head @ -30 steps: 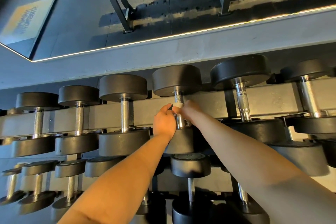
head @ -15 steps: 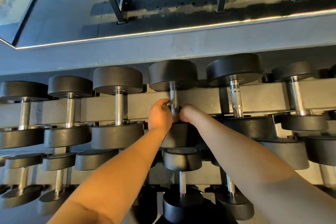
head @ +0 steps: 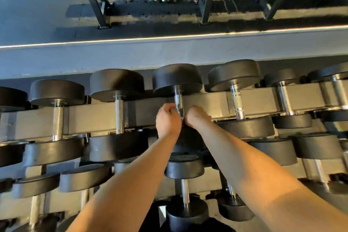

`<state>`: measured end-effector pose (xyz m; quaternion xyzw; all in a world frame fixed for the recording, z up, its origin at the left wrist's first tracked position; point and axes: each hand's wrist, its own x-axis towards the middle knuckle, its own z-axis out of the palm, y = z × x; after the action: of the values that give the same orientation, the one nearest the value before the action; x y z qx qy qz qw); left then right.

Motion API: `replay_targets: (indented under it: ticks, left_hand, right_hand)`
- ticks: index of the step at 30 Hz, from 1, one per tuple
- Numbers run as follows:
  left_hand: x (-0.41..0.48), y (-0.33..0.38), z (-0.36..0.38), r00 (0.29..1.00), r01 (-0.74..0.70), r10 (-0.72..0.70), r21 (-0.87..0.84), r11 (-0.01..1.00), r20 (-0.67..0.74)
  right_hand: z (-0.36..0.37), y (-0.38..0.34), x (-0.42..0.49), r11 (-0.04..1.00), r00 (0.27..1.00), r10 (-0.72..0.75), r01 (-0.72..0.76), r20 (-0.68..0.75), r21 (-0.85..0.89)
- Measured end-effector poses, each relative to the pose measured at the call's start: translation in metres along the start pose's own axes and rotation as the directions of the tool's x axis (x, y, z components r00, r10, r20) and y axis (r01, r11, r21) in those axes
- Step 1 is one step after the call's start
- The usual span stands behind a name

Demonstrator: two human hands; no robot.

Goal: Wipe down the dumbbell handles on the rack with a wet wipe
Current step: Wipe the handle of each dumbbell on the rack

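left hand grips dumbbell handle | right hand grips it too

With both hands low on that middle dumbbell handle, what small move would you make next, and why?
Probably slide the left hand and right hand up the handle toward the far head; they grip its near end, leaving the knurled stretch above uncovered.

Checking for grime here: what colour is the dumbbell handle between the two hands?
The handle is shiny silver metal with knurling, seen best in the head view.
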<state>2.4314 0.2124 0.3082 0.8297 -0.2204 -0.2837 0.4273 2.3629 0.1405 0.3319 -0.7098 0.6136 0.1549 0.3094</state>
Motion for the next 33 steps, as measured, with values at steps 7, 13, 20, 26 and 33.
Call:
replay_targets:
  ticks: [7, 13, 20, 26, 33]
  left_hand:
    - [-0.002, -0.006, -0.007, 0.994, -0.078, 0.080, -0.037, 0.996, 0.073]
    - [0.000, -0.008, -0.025, 0.953, -0.079, 0.099, -0.082, 0.993, 0.285]
    - [0.017, -0.008, -0.028, 0.941, -0.087, 0.118, -0.111, 0.990, 0.316]
    - [0.040, 0.004, -0.013, 0.991, 0.019, 0.002, -0.154, 0.988, 0.135]
    - [0.045, 0.016, 0.006, 0.967, -0.018, 0.022, -0.019, 1.000, 0.255]
  right_hand:
    - [0.008, -0.002, -0.013, 0.986, 0.996, 0.000, 0.016, -0.092, 0.167]
    - [0.012, -0.004, -0.023, 0.804, 0.981, -0.060, 0.157, -0.185, 0.573]
    - [0.028, 0.002, -0.017, 0.762, 0.958, -0.134, 0.263, -0.252, 0.592]
    - [0.021, -0.003, -0.021, 0.860, 0.936, -0.019, 0.195, -0.352, 0.472]
    - [0.023, -0.002, -0.017, 0.908, 0.931, 0.001, 0.152, -0.364, 0.391]
